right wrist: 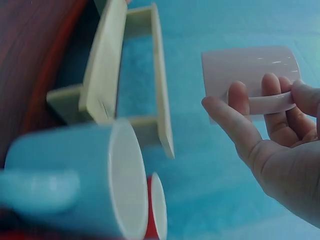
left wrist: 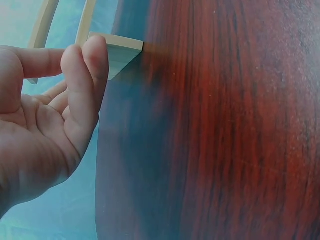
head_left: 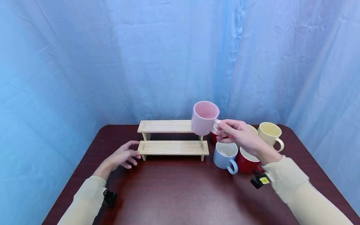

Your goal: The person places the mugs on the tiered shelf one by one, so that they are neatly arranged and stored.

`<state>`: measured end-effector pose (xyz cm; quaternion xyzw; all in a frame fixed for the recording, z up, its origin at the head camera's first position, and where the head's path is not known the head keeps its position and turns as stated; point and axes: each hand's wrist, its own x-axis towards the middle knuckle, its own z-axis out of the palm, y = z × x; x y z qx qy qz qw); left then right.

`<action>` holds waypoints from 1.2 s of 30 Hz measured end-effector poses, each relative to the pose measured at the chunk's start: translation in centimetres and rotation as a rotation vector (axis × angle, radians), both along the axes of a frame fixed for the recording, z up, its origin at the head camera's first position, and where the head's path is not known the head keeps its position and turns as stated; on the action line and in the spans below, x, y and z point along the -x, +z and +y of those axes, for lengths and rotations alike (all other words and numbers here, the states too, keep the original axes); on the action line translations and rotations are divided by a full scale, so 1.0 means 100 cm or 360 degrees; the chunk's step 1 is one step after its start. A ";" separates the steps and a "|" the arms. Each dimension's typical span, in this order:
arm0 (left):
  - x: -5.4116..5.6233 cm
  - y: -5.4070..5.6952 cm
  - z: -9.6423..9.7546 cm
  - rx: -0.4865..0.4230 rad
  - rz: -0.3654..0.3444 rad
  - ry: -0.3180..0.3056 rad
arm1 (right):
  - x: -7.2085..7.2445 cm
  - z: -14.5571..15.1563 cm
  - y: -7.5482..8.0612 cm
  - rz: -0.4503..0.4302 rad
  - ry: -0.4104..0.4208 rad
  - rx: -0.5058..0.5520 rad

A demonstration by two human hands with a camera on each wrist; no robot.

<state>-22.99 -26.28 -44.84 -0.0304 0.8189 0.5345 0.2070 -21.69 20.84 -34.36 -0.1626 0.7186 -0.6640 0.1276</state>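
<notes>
Above the right end of a two-tier wooden rack [head_left: 174, 147], a pink mug [head_left: 204, 120] is held up in the air, its mouth tilted toward the head camera. My right hand [head_left: 240, 134] grips it by the handle; in the right wrist view the fingers and thumb close round the pink mug's handle [right wrist: 270, 104]. At the rack's left end my left hand [head_left: 123, 156] has loosely bent fingers, with fingertips at the end of the lower board. The left wrist view shows the left hand [left wrist: 55, 110] beside a rack leg [left wrist: 125, 44].
Right of the rack stand a light blue mug [head_left: 223, 156], a red mug [head_left: 246, 161] and a pale yellow mug [head_left: 270, 132]. Another yellow mug and a further red mug are partly hidden by my right hand and the pink mug. Blue curtains [head_left: 168, 62] surround the dark wooden table [head_left: 174, 193].
</notes>
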 end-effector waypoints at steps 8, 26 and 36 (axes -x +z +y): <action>-0.003 -0.002 0.000 -0.0048 -0.0023 0.0024 | 0.020 -0.073 -0.006 -0.0118 0.0078 0.0080; -0.006 0.001 0.002 -0.0026 -0.0041 0.0013 | 0.035 -0.195 -0.002 -0.0240 0.0031 0.0176; -0.010 -0.002 0.001 -0.0065 -0.0005 -0.0024 | 0.038 -0.226 -0.010 -0.0232 -0.0060 0.0109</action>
